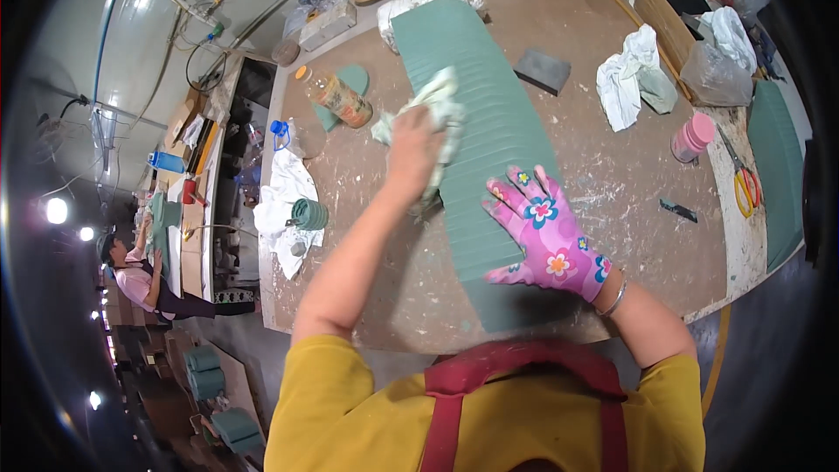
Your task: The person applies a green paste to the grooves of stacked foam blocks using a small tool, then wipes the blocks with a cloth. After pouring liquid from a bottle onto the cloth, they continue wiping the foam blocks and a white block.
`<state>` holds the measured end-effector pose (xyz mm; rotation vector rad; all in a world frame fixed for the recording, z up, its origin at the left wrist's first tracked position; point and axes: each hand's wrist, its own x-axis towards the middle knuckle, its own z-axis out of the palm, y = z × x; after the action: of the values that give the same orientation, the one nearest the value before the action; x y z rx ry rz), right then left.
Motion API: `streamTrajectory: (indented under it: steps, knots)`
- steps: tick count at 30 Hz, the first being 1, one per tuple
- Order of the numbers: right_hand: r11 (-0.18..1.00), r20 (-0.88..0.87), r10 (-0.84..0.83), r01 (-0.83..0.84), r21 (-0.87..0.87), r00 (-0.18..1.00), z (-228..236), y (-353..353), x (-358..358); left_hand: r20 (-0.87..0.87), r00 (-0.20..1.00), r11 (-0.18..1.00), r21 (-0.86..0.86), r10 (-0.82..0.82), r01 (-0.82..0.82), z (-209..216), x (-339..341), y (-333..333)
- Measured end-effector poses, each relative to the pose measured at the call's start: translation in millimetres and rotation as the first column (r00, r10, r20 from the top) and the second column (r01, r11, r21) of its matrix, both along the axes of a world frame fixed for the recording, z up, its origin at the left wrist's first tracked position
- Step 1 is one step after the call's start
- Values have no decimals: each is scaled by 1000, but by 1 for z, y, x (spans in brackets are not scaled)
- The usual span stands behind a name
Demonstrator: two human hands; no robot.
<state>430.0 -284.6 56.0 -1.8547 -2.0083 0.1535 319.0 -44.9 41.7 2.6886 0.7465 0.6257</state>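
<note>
Across a brown, paint-scuffed work board (629, 175), we see a long, sage-green panel (476, 131) with cross ribs and a rounded far end lying face up, its length running away from the worker's body and its far end meeting a white, stained bundle (406, 0). Bare left hand (415, 144) sits at the panel's left edge, about midway along, its fingers bent over a crumpled, off-white cloth (444, 92); the grip looks closed on the fabric, though we cannot make out the thumb. The right hand (546, 232), in a pink, flower-printed glove, lies palm down at the panel's right edge, nearer the body, with fingers spread wide and nothing enclosed. Both forearms reach forward from yellow sleeves, the left one stretched farther along the panel, the right one slanting in from the panel's right with a bracelet at the wrist. We judge the panel fairly light for its length, soft on the surface and likely to flex or sag if raised by one end; its ribs could mark under hard fingertips. Broad, flat holds on both long edges, well apart, would suit it best, we reckon. The cloth seems limp and easily bunched. Right of the panel lies a flat, dark-grey block (543, 72); left of it, an orange-capped, clear plastic bottle (336, 98).
</note>
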Motion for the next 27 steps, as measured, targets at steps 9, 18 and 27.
streamTrajectory:
  steps: [9, 18, 27]
  knots:
    - [1000, -57, 4, -4, -7, 998, 2, 0, -2, -62, 983, 976, -145, -175, 165, 78, 92, 13]
    - [998, -77, -7, 3, -59, 997, -2, -1, 8, 122, 991, 997, 54, -59, 53, 9, 45, 65]
    - [999, -231, 12, -20, -32, 973, 3, 4, 10, -266, 962, 969, 216, -61, 121, 17, 177, 95]
